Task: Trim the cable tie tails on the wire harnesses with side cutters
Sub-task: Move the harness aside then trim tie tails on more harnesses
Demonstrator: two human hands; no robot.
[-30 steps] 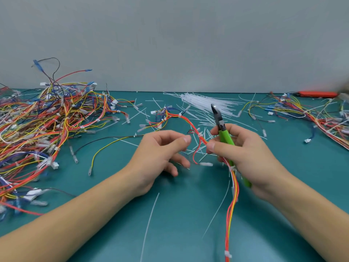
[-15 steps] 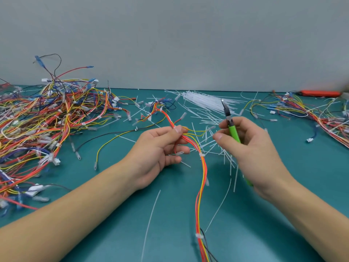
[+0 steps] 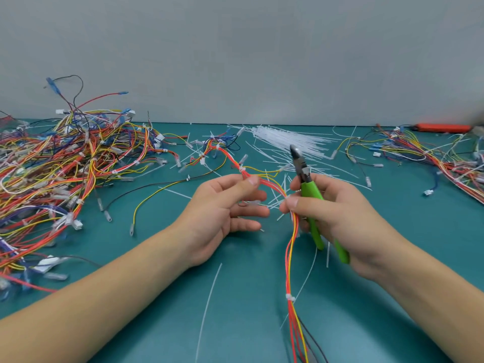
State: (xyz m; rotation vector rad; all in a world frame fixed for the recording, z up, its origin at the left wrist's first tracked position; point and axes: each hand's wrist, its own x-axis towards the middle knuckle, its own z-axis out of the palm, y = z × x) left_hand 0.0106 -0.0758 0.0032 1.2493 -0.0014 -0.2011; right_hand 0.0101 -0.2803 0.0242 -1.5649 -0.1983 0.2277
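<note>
Nearest, bare green mat (image 3: 162, 323) is lying open between the forearms, crossed by one cut tie tail (image 3: 209, 305). The wire harness (image 3: 292, 258) is running up from the bottom edge into the right hand (image 3: 337, 218), whose thumb and forefinger are pinching it while the other fingers are curling round the side cutters (image 3: 307, 189) (tips pointing away, jaws seemingly closed). The left hand (image 3: 225, 208) is pinching the harness further along, its lower fingers loosely extended. Beyond, the tie bundle (image 3: 285, 138) is lying near the wall, with harness heaps (image 3: 60, 169) crowding the left edge.
</note>
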